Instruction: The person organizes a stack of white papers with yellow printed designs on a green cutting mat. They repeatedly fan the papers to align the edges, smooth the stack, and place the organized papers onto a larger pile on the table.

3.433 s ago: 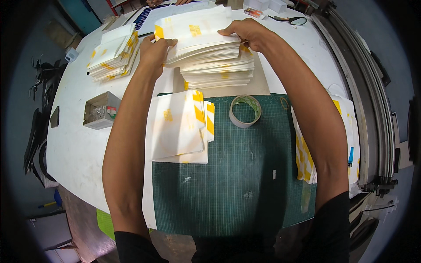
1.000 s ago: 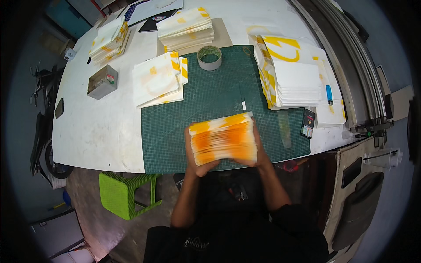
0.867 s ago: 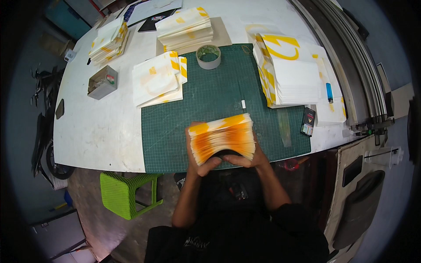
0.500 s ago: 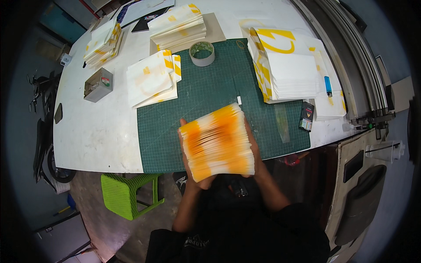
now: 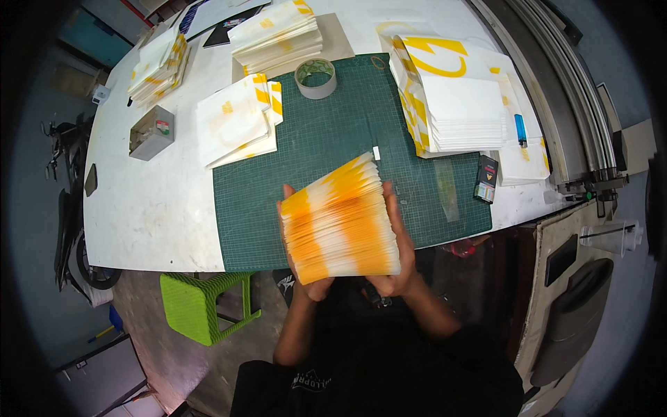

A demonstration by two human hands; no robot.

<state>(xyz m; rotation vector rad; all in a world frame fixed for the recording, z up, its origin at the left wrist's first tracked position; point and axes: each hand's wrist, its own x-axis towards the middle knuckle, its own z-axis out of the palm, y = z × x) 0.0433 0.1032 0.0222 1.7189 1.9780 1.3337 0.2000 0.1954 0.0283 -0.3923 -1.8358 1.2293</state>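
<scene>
Both my hands hold a thick stack of white and orange paper bags (image 5: 340, 222), its fanned edges turned up toward me, just above the near edge of the green cutting mat (image 5: 333, 132). My left hand (image 5: 300, 274) grips the stack's left side, with the thumb showing at its upper left corner. On the right side my right hand (image 5: 396, 243) clasps it, fingers along the edge and under the bottom.
On the white table (image 5: 153, 201) lie more piles of white and yellow bags (image 5: 236, 121), (image 5: 278, 31), (image 5: 158, 62), (image 5: 455, 94). A tape roll (image 5: 316, 76) sits on the mat. A small box (image 5: 150, 132) stands at the left, a dark packet (image 5: 486, 178) at the right. Below the table is a green stool (image 5: 201, 302).
I took the stack from the far pile and brought it close to my body. In the last second it tilted so its fanned edges face me more.
</scene>
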